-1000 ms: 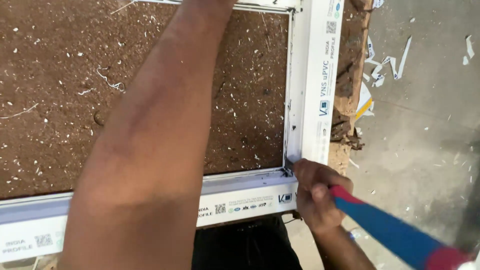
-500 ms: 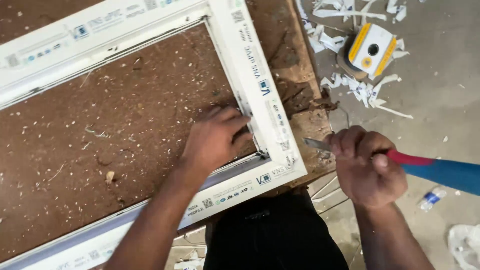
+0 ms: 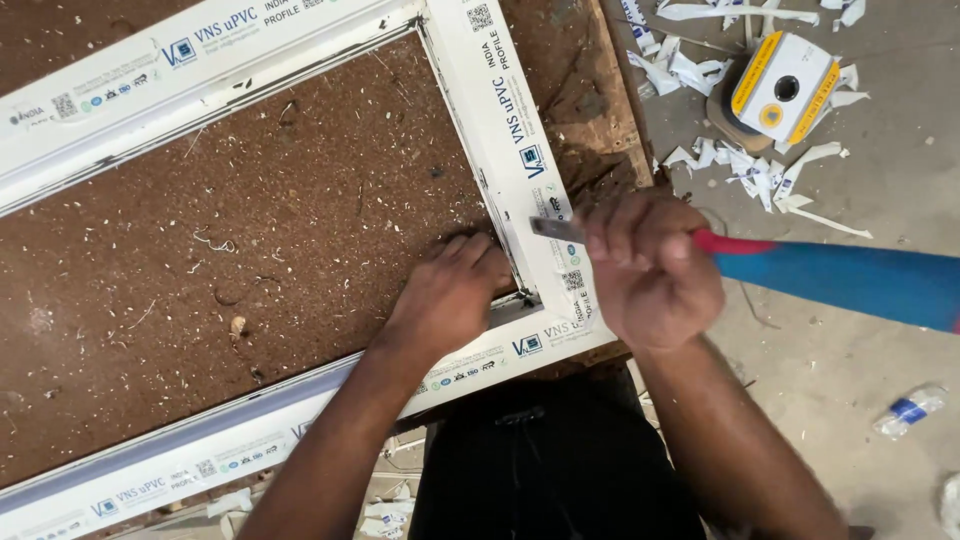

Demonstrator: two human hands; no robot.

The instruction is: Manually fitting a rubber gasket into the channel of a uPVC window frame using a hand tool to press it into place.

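The frame (image 3: pixel 500 110) lies on the workbench (image 3: pixel 250 270); the left hand (image 3: pixel 450 295) presses inside its corner; the right hand (image 3: pixel 650 265) grips a chisel (image 3: pixel 556 229) over it.

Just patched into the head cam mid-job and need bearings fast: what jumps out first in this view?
The white window frame lies on a brown, chip-strewn board, its corner at centre. There the left hand presses inside the corner, while the right hand grips a chisel-like tool with a red and blue handle, its metal tip on the frame. White shavings and a yellow-and-white box lie on the floor, upper right.

arms: bare, no sleeves | hands: ungloved | clothing: dark garment (image 3: pixel 560 470) (below table edge)
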